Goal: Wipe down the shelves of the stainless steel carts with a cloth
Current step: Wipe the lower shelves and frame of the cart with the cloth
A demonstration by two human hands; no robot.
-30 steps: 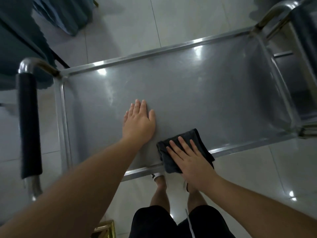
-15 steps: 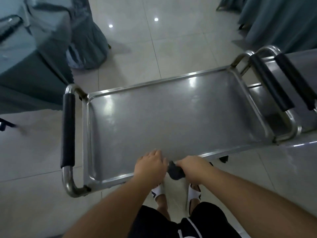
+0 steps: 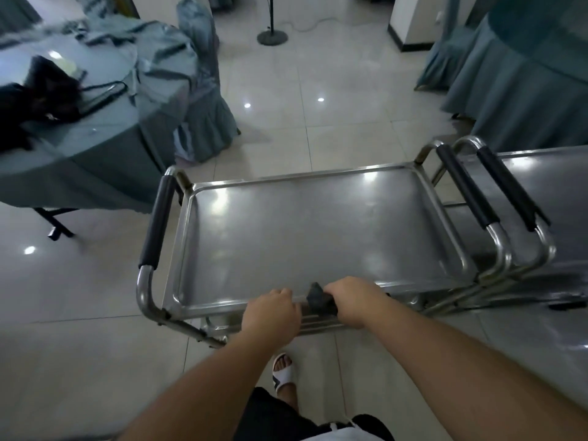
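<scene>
Both your hands are on the near rim of the stainless steel cart (image 3: 318,237), side by side w/ a small gap between them. Your left hand (image 3: 273,310) is curled over the rim, knuckles up, gripping the edge itself. Your right hand (image 3: 353,302) is clenched round the dark cloth (image 3: 316,297), which is bunched up against the same rim; only a small lump of it pokes out on the thumb side, btwn the two hands. The rest of the cloth is hidden under your fingers.

The cart's top shelf is a shallow tray w/ a raised lip, bare metal showing ceiling-light reflections. A black-padded handle (image 3: 157,222) runs down its left end, another (image 3: 466,190) down its right end. A second cart (image 3: 547,198) sits just beside it on the right, its own padded handle nearly touching the first cart's. A lower rail or shelf edge shows just under your hands; can't tell which.

Floor (image 3: 318,100) is pale glossy tile. A bench (image 3: 79,148) draped in grey-green fabric stands far left w/ a dark bag (image 3: 41,93) on top, and a covered chair (image 3: 203,90) is next to it. Your foot in a white sandal (image 3: 283,372) shows below the cart.
</scene>
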